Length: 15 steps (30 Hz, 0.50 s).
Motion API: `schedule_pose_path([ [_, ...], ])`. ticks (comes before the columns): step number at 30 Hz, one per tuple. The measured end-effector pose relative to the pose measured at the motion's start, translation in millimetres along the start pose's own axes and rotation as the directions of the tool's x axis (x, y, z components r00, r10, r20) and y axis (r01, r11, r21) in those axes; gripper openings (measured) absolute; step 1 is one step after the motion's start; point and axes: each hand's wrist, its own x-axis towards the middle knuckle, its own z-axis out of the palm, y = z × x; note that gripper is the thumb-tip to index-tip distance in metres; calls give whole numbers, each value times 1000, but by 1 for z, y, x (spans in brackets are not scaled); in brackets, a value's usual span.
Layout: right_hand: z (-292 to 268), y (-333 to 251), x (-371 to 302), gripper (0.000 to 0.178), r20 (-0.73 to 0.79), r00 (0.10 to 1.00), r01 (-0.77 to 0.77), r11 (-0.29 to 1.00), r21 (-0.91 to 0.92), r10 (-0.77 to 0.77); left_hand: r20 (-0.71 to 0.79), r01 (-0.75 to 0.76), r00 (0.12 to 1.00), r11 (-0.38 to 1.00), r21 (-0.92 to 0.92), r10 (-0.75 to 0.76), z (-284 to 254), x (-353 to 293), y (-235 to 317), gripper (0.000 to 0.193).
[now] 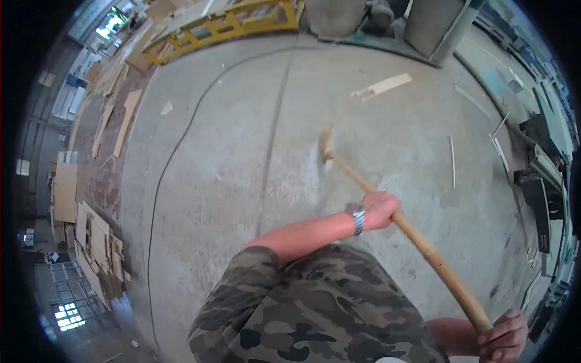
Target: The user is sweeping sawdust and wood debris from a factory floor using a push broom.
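Yellow railing (227, 24), scattered wood offcuts (382, 86)

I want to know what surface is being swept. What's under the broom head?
Under the broom head lies bare grey concrete floor, with a pale dusty patch beside it. The spot directly beneath the bristles is covered. Both hands, left and right, grip the bamboo handle.

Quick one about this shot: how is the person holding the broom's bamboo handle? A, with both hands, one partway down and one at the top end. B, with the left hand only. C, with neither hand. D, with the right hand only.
A: the left hand grips the bamboo handle partway down, and the right hand closes around its top end.
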Motion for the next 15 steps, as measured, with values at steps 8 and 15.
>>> schedule_pose_path([
  [8, 98, 119, 6, 11, -443, 800, -159, 855, 494, 405, -89, 206, 977, 957, 204, -192, -16, -25, -162, 5],
  [15, 125, 124, 45, 10, -488, 594, -571, 763, 304, 639, 7, 66, 998, 987, 150, -68, 37, 25, -230, 9],
])
